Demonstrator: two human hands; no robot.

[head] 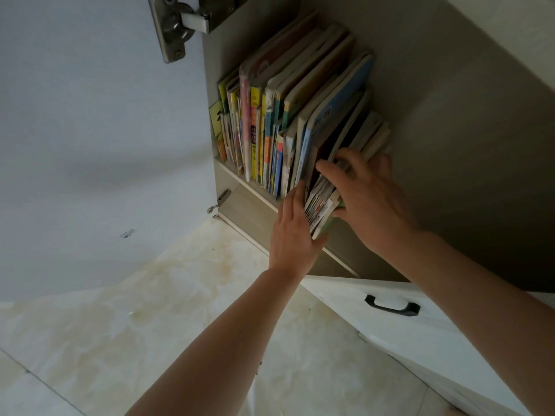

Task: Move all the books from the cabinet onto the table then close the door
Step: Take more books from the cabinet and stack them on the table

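Inside the open cabinet (450, 100) a row of several thin colourful books (270, 124) stands upright on the bottom shelf. At the row's right end a small bundle of books (319, 208) is tilted out over the shelf's front edge. My left hand (292, 232) lies flat against the bundle's left side. My right hand (366, 193) wraps over its top and right side, fingers dug between the books. Both hands squeeze the bundle between them. The white cabinet door (99, 115) stands swung open at the left, its metal hinge (177, 22) at the top.
A white drawer front with a black handle (392, 306) sits lower right, below the cabinet. Glossy beige floor tiles (150, 325) fill the lower part of the view. No table is in view.
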